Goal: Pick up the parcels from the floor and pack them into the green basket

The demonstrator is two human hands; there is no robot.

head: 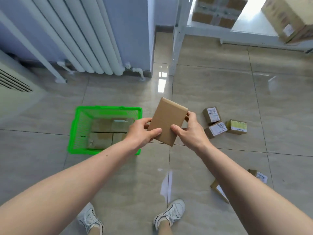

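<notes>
A flat brown cardboard parcel [167, 121] is held in the air above the floor, tilted, just right of the green basket [79, 126]. My left hand [144, 131] grips its lower left edge, thumb on top. My right hand [188, 131] grips its right side, thumb on the face and fingers behind. The basket stands on the tiles and holds several brown parcels [101, 134]. Three small labelled parcels [216, 123] lie on the floor to the right. Two more parcels [220, 190] lie near my right forearm, partly hidden by it.
A white radiator [88, 39] and a wall corner stand behind the basket. A white metal shelf [211, 29] at the back right carries large cardboard boxes. A vent unit [13, 82] is at the far left. My feet in white shoes [169, 214] stand below.
</notes>
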